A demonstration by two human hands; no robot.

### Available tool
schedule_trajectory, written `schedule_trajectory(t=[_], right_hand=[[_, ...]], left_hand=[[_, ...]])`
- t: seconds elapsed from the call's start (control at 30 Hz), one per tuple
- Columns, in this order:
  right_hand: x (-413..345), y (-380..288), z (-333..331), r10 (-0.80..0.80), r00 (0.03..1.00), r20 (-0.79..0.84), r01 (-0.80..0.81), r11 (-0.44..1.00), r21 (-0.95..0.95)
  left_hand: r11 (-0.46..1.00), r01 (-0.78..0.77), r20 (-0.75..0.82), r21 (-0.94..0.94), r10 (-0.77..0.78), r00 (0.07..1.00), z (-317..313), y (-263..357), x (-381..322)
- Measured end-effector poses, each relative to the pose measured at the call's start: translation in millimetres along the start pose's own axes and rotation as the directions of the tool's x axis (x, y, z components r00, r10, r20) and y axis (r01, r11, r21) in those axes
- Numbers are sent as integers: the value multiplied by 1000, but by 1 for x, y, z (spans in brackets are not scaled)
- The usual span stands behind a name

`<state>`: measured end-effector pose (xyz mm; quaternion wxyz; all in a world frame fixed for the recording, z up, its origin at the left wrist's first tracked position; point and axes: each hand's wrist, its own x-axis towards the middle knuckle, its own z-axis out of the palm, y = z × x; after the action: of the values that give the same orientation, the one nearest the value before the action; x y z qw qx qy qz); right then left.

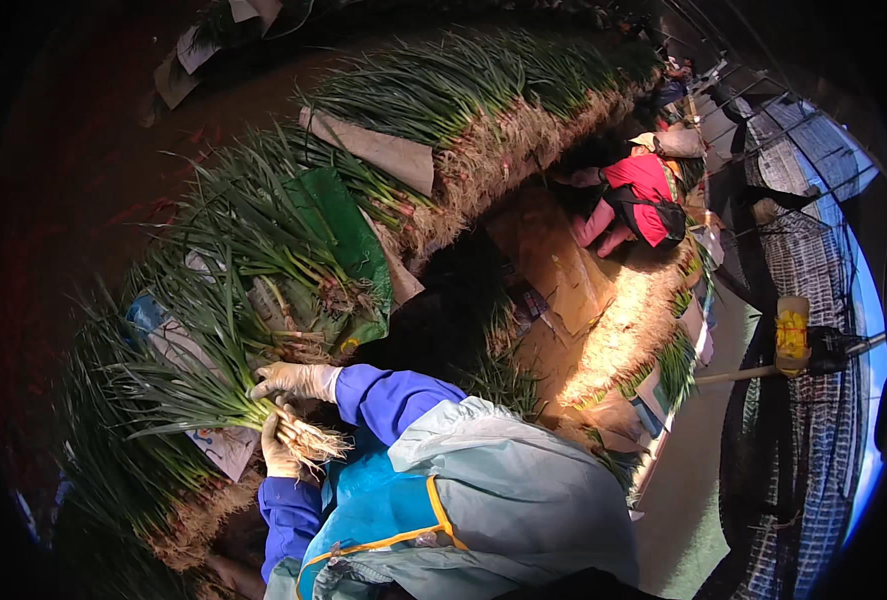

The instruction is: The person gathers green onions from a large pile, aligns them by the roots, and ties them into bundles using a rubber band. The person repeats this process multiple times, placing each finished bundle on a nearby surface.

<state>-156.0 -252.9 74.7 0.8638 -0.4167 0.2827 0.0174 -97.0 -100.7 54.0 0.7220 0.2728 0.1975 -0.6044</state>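
A bunch of green onions (222, 397) is held between my two hands, its leaves spreading left and its pale roots hanging to the right. My right hand (293, 381), in a whitish glove, closes on the stems from above. Lower down, my left hand (282, 450), gloved too, grips the stems near the roots. A smaller bundle of green onions (338, 289) lies just beyond on a green sheet (346, 232). Beside and under the held leaves are a blue plastic piece (145, 311) and a printed sack (226, 448).
Long rows of rooted green onions (488, 142) curve along the left and far side, with a brown sheet (376, 150) over part. A person in red (642, 187) bends over a sunlit path (623, 322) at the right. A pole (736, 375) and netting (811, 450) stand beyond.
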Motion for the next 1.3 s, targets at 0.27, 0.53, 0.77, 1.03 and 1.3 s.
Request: schedule_trajectory(t=[0.27,0.53,0.77,1.03,1.3], right_hand=[[2,-9,-4,6,981,193,77,904,-421],[-8,-3,9,-531,813,238,169,-177,-970],[4,43,-27,-465,848,254,146,-255,-956],[-89,65,-166,575,519,-632,-365,-520,-773],[66,-17,-119,-461,630,-625,-489,390,-781]], left_hand=[[997,75,171,-18,-70,983,-4,10,-7],[972,106,-44,210,-99,994,10,19,-14],[877,227,-19,423,-242,970,7,27,-7],[996,-90,431,-5,83,899,35,75,-80],[940,-329,295,-89,340,893,18,86,-28]])
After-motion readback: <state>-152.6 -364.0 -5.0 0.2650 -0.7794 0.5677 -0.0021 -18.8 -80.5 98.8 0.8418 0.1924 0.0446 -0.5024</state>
